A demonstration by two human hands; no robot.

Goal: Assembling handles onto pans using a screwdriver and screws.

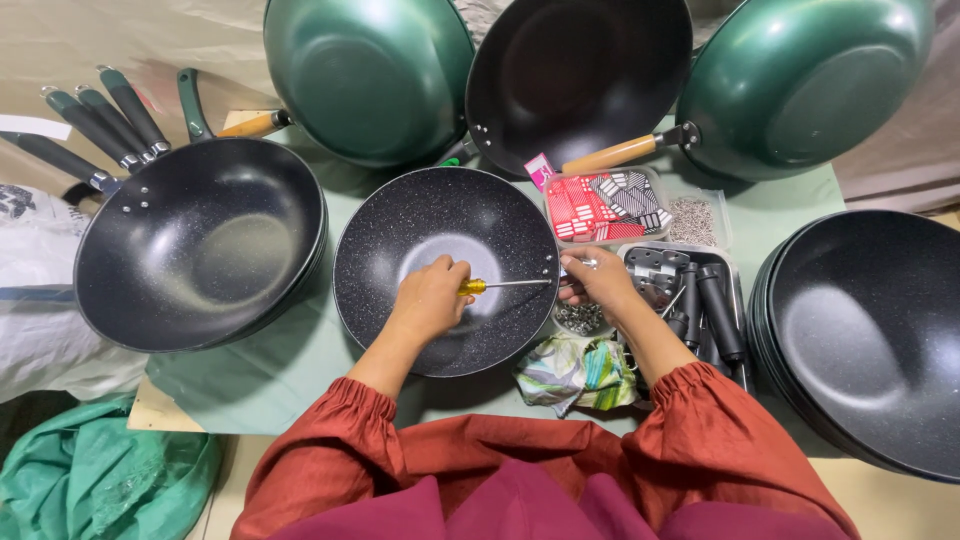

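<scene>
A black speckled wok (400, 235) lies on the green-covered table right in front of me. My left hand (432, 296) is inside it, closed around a yellow-handled screwdriver (498, 285) whose shaft points right, toward the wok's right rim. My right hand (598, 280) is at that rim, fingers pinched on a small metal part by the screwdriver's tip. Just right of it a tray (722, 262) holds black handles and metal brackets.
A stack of black woks with handles (200, 240) stands at left, another stack (870, 340) at right. Green woks (370, 75) (810, 80) and a black one (580, 75) lean at the back. A clear box of red and black tags (605, 205), screws (692, 222) and a cloth (575, 372) lie nearby.
</scene>
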